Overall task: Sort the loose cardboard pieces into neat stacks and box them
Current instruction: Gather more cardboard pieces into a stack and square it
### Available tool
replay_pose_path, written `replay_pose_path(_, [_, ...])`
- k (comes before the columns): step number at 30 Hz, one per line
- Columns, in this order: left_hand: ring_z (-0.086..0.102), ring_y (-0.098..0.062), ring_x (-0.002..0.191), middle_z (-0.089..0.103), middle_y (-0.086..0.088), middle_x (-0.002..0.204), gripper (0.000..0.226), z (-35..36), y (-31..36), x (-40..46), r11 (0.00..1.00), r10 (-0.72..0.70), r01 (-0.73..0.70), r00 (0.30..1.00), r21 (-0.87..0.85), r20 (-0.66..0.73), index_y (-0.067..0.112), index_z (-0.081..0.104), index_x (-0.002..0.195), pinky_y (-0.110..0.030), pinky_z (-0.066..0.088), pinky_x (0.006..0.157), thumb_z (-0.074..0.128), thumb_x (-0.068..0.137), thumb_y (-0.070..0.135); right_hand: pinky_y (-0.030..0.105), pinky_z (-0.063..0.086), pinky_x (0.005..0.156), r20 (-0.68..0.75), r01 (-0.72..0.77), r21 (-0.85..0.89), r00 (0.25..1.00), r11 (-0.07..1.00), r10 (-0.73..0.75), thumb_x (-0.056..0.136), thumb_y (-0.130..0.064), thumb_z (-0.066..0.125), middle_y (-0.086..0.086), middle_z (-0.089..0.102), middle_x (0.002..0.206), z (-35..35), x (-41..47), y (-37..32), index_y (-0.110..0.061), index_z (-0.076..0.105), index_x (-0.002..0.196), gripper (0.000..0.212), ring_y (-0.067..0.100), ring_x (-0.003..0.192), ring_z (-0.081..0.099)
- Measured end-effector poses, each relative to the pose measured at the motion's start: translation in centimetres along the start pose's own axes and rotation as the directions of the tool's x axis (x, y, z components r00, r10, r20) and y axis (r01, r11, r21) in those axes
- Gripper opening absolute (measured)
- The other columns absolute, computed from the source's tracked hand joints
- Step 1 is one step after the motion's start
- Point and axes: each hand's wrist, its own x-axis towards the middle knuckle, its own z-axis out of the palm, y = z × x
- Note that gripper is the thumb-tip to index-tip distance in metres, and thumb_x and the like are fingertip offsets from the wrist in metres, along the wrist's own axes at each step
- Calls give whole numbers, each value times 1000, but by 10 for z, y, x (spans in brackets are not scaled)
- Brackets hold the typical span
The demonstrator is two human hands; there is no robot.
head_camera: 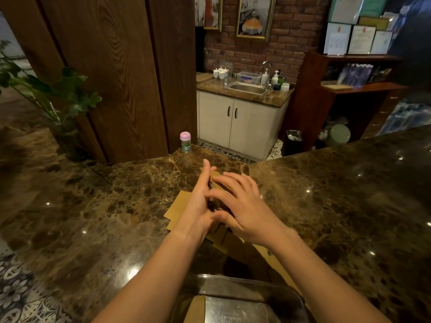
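— Two hands on one small bundle, so what matters here?

— Start with the counter (98,206): polished brown marble, veined and glossy, with ceiling lights glinting off it. It is slick, so card will skate unless it is held down.

— And the box?

— A clear plastic box (300,301) sits at the counter's near edge, under the forearms. It has thin, rounded walls, and one brown piece seems to lie inside already.

— The loose stuff?

— Flat kraft sheets (179,206) lie mid-counter, matte tan with square corners, fanned out unevenly beneath the hands. More overlap toward the box.

— Now the grip.

— The left hand (198,203) stands on edge, fingers straight and pressed together like a fence along the stack's (215,177) left side. The right hand (242,206) lies over the top, fingers spread and curved down. I'd judge they are squaring the stack between them; how tightly they squeeze I cannot tell, as the right hand hides most of it.

— How to do it well?

— Keep the left palm upright as a stop, tap the edges against it, then turn and true the short ends. Press lightly from above so thin card does not bow.

— Anything small?

— A pink-capped jar (185,142) at the counter's far edge, well apart.
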Motion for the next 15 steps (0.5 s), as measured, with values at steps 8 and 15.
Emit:
replay_pose_path(8, [73,-33,98,76,-17,99,49,-13,5,5,991,129,-127,991,-39,35,29,57,131,-43,60,70,53,91,57,47,20,117,-110,-25,38,994,999,29,100,-64,21,0,48,147,11,12,-6,-29,36,150,62,21,137,39])
replay_pose_path(15, [73,-30,84,70,-17,99,41,-72,52,5,938,271,-293,953,-185,-134,26,56,123,-50,60,71,53,93,54,30,42,105,83,-382,615,902,690,425,93,-68,42,-29,44,136,30,41,10,-45,38,145,57,1,132,41])
